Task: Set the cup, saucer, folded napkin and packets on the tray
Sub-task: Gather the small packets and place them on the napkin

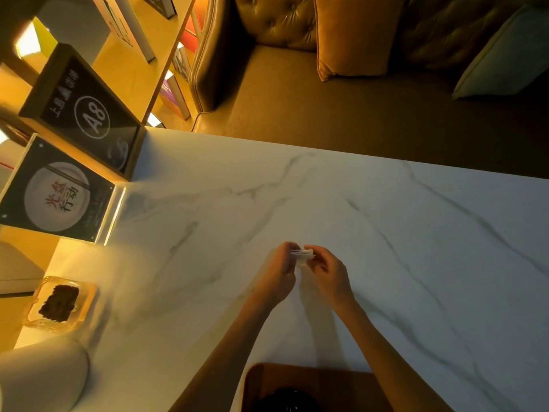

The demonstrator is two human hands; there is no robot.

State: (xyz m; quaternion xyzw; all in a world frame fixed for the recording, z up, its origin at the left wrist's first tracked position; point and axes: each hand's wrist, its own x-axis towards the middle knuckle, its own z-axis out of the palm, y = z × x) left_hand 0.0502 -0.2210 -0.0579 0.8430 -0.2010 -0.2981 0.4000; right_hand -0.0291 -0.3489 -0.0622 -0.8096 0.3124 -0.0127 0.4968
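Observation:
Both my hands meet above the middle of the white marble table (386, 233). My left hand (277, 273) and my right hand (328, 270) pinch a small white folded piece, a packet or napkin (303, 254), between their fingertips; I cannot tell which it is. A brown wooden tray (297, 379) lies at the near edge, partly behind my forearms. A dark round object (285, 399), perhaps the cup, sits on the tray at the bottom edge. No saucer shows clearly.
A glass ashtray-like dish (59, 301) with dark contents sits at the left edge. A white rounded object (41, 376) is at bottom left. Standing signs (59, 191) and an A8 table marker (89, 117) line the left. A brown sofa (356, 99) with cushions lies beyond the table.

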